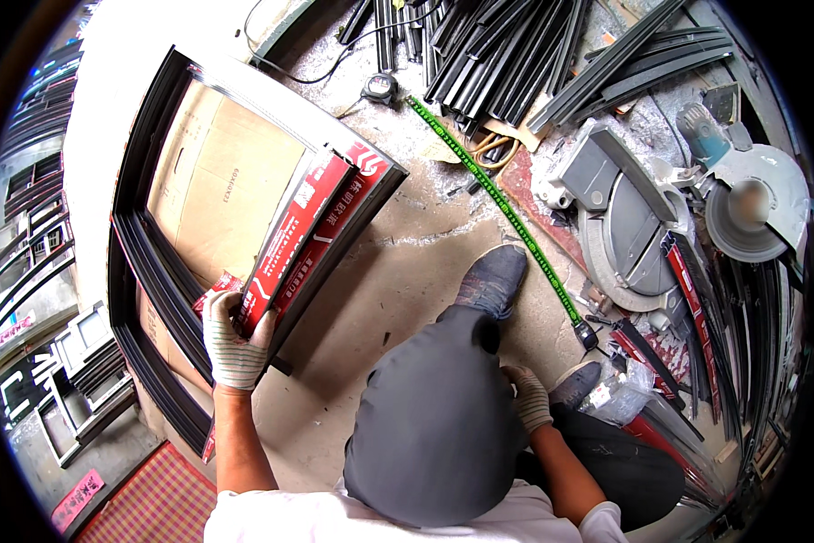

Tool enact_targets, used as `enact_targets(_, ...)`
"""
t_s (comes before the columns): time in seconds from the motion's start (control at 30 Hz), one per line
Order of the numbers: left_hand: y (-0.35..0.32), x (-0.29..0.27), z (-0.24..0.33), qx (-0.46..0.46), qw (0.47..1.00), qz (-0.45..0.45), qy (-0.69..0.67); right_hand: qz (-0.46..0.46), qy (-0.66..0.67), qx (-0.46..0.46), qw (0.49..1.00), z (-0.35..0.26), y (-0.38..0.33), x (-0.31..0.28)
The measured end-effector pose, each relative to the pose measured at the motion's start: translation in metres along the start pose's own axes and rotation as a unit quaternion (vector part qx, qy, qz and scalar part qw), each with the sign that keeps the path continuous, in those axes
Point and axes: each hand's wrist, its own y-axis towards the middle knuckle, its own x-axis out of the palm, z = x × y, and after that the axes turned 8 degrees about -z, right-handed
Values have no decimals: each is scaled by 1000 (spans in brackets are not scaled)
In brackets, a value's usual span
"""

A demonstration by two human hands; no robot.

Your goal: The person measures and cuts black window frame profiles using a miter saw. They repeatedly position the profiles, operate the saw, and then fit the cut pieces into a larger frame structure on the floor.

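My left hand (230, 339), in a striped knit glove, is closed around the end of a black profile covered with red printed film (300, 231). That profile lies along one side of a black curved frame (140, 231), with brown cardboard (230, 167) inside. My right hand (526, 398), also gloved, is low beside a dark grey rounded shape (434, 416) that covers part of it. Its visible fingers are curled, and what they hold, if anything, is hidden. The nearest things to it are a shoe (574, 385) and a green strip (497, 199) with a black end piece.
A grey mitre saw (629, 208) with a round blade stands at right. Piles of black profiles (497, 54) lie at the top, more stand along the right edge. A tape measure (380, 88) rests near a black cable. Clear plastic film (620, 398) lies right of the shoe.
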Motion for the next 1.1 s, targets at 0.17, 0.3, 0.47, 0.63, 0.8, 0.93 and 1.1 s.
enact_targets(0.17, -5, -9, -2, -50, 996, -31, -66, -7, -21, 10, 1000, -3, 1, -5)
enact_targets(0.3, -10, -22, -5, -75, 995, -11, -69, -21, -12, 27, 999, -4, 2, -5)
enact_targets(0.47, 6, -37, -2, -48, 996, 29, -62, -9, -8, 34, 999, -18, -1, -7)
enact_targets(0.63, 38, -59, 10, 2, 993, 82, 85, -14, -43, 7, 999, 0, -2, 0)
enact_targets(0.8, 51, -55, 0, -5, 988, 82, 135, -81, -22, 34, 996, 15, -5, -2)
enact_targets(0.93, 51, -45, -2, 17, 992, 23, 121, -89, -31, 3, 996, 18, -5, -3)
enact_targets(1.1, 66, -46, -6, 69, 974, 6, 216, -116, -49, 11, 992, 16, -8, -14)
